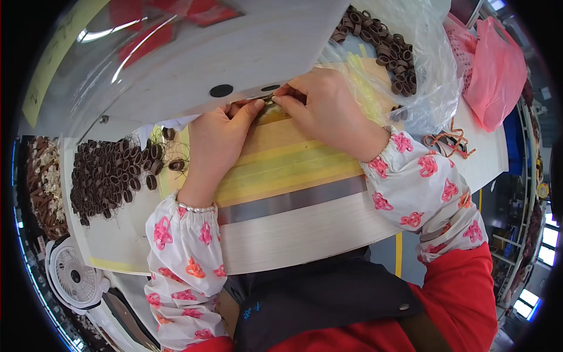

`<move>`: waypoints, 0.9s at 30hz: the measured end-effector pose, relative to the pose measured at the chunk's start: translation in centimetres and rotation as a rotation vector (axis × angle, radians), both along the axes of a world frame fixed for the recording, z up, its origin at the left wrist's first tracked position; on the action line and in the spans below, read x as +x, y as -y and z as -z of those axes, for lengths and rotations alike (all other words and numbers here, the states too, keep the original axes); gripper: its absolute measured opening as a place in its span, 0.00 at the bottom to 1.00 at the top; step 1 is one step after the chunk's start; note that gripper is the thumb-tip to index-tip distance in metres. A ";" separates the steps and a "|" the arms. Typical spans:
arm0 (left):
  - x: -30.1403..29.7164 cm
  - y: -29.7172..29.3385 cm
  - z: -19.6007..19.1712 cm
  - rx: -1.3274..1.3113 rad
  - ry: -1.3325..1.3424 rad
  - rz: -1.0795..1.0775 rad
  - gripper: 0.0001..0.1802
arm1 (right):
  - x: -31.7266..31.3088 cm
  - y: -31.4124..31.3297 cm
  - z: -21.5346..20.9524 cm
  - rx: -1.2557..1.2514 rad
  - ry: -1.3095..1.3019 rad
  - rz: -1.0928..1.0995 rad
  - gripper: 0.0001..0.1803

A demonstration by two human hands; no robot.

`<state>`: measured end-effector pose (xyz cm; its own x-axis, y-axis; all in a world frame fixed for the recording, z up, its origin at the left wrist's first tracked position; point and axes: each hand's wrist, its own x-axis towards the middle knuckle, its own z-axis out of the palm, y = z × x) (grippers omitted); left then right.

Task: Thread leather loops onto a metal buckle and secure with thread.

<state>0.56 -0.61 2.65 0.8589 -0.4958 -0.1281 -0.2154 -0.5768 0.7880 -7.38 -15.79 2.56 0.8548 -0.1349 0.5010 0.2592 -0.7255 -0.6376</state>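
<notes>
Both hands meet under the lower edge of a large white machine. My left hand is closed, thumb and fingers pinched at a small dark spot there. From the other side my right hand pinches at the same spot, its thumb close to the left one. What they hold is small and mostly hidden by the fingers. Small brown loops lie piled left of my left hand, with loose dark threads among them. One single loop lies nearest to my left wrist.
More brown loops lie at the back right beside a clear plastic bag. A pink bag and an orange-brown strip are farther right. Yellow tape covers the table before the machine. A white fan stands lower left.
</notes>
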 end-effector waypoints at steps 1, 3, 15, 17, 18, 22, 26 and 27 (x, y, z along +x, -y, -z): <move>0.0 0.0 -0.2 -0.005 0.005 0.010 0.16 | 0.0 0.0 0.0 -0.001 0.000 -0.005 0.02; 0.0 0.1 -0.1 -0.006 0.013 0.018 0.16 | 0.1 0.1 0.1 -0.040 0.028 0.018 0.05; -0.1 -0.1 -0.4 -0.034 0.032 0.029 0.15 | 0.3 -0.1 -0.8 -0.161 -0.105 0.064 0.06; -0.2 -0.1 -0.2 -0.063 0.056 0.031 0.16 | 0.4 0.0 -0.7 -0.174 -0.120 0.065 0.07; -0.2 -0.1 -0.1 -0.035 0.060 0.017 0.16 | 0.6 0.0 -0.6 -0.184 -0.118 0.063 0.07; 0.3 -0.3 0.3 -0.048 0.053 -0.007 0.14 | 0.9 -0.1 -0.7 -0.223 -0.109 0.070 0.06; 0.1 0.0 0.0 -0.072 0.028 0.010 0.13 | 0.8 0.2 -0.7 -0.150 -0.180 0.065 0.07; 0.1 -0.2 0.0 -0.058 0.048 0.000 0.14 | 0.8 0.2 -0.6 -0.131 -0.177 0.063 0.07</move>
<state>0.64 -0.38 2.62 0.8634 -0.5012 -0.0573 -0.2541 -0.5302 0.8089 -6.53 -15.99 3.19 0.9228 -0.1343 0.3612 0.1035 -0.8165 -0.5680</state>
